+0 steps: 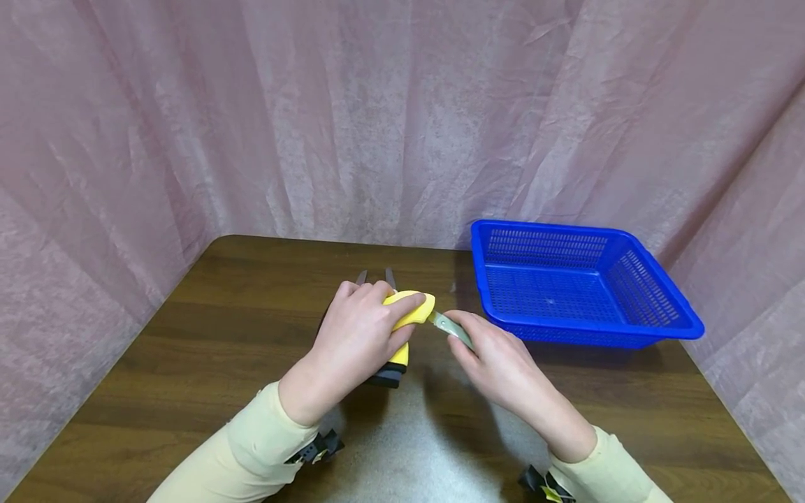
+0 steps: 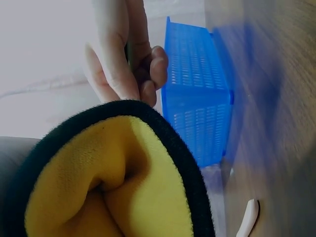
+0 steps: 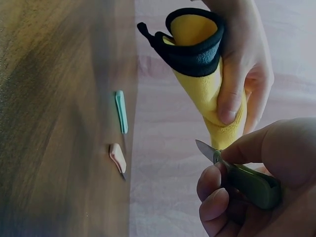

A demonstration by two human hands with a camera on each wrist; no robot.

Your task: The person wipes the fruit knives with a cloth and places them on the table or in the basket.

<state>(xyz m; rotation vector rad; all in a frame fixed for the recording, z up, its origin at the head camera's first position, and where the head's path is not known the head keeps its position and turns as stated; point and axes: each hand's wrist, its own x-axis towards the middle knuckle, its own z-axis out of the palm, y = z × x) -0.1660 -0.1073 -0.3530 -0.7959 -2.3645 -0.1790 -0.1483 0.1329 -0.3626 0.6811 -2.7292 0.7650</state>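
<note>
My left hand [image 1: 361, 328] grips a bunched yellow cloth [image 3: 197, 94] with dark trim; a grey side shows at its lower end. Fingers and thumb of my right hand [image 1: 497, 356] pinch a small knife with a green handle [image 3: 254, 187]. Its short blade points toward the tip of the cloth; whether they touch, I cannot tell. On the table lie two more small knives, seen in the right wrist view: one with a mint green handle [image 3: 121, 113], one with a pink handle [image 3: 117, 157]. In the head view their handles are hidden behind my left hand.
A blue plastic basket [image 1: 591, 334] with perforated sides stands at the right of the brown wooden table [image 1: 251, 293]. Pink curtains [image 1: 377, 126] hang behind the table and at its sides.
</note>
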